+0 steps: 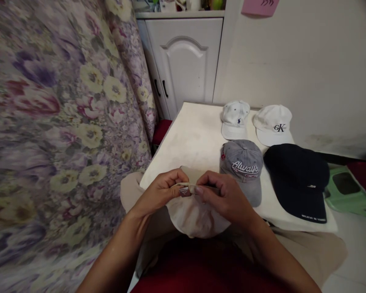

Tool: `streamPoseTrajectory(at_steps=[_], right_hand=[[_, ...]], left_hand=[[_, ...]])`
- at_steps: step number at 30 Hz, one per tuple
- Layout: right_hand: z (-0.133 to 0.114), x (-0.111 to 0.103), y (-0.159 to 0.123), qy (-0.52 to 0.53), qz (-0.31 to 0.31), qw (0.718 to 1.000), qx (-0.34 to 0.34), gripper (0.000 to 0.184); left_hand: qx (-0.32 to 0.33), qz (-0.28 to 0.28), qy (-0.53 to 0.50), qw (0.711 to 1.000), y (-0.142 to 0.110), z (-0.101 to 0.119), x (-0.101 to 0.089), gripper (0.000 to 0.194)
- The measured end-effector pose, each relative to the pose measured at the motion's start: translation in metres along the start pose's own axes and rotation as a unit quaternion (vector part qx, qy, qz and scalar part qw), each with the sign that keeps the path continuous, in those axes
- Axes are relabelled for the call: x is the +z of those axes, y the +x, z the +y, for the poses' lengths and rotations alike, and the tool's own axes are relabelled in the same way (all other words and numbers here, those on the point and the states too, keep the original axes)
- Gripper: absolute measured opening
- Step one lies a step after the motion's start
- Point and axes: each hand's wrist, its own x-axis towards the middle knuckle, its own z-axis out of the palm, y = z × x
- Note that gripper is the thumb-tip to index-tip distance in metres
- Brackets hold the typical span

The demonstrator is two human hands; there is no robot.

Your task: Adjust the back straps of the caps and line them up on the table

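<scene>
A beige cap [192,215] hangs over the near edge of the white table [195,134], its brim toward me. My left hand [158,193] and my right hand [224,193] both pinch its upper edge, fingers closed, on either side of a small dark red patch [184,191]. To the right of my hands lies a grey cap [243,167] with "Always" stitched on it.
A navy cap [299,177] lies right of the grey one; two white caps [235,118] [273,124] sit behind. A floral curtain [57,122] fills the left. A white cabinet [186,61] stands behind the table, a green stool [347,191] to the right.
</scene>
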Motion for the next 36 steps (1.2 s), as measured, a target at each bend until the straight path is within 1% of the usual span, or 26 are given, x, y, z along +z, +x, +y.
streamPoseTrajectory(at_steps=[4, 12, 14, 16, 19, 22, 29, 33, 36], right_hand=[[0.002, -0.002, 0.001, 0.009, -0.016, 1.000, 0.004, 0.012], [0.012, -0.007, 0.007, 0.096, -0.081, 0.992, 0.025, 0.012], [0.013, -0.008, 0.007, 0.104, -0.088, 0.990, 0.030, 0.012], [0.012, -0.008, 0.007, 0.089, -0.082, 0.992, 0.026, 0.012], [0.011, -0.010, 0.008, 0.036, -0.066, 0.997, 0.003, 0.010], [0.010, -0.012, 0.008, 0.004, -0.068, 0.998, -0.015, 0.009], [0.011, -0.015, 0.008, -0.003, -0.077, 0.997, -0.004, 0.009], [0.011, -0.017, 0.008, -0.009, -0.083, 0.997, -0.002, 0.009], [0.012, -0.018, 0.007, -0.007, -0.087, 0.996, 0.000, 0.010]], left_hand=[[-0.003, -0.001, 0.005, 1.000, 0.001, 0.000, 0.000, 0.026], [-0.006, -0.009, 0.012, 1.000, 0.002, 0.001, 0.000, 0.024], [-0.009, -0.010, 0.013, 1.000, 0.002, 0.001, 0.001, 0.024], [-0.016, -0.006, 0.017, 1.000, 0.002, 0.002, 0.002, 0.023], [-0.032, -0.001, 0.016, 0.999, 0.002, 0.003, 0.004, 0.022], [-0.036, -0.006, 0.020, 0.999, 0.002, 0.004, 0.005, 0.022], [-0.032, -0.016, 0.041, 0.999, 0.002, 0.002, 0.004, 0.022], [-0.040, -0.033, 0.051, 0.997, 0.002, 0.003, 0.005, 0.020], [-0.046, -0.040, 0.077, 0.995, 0.001, 0.005, 0.006, 0.021]])
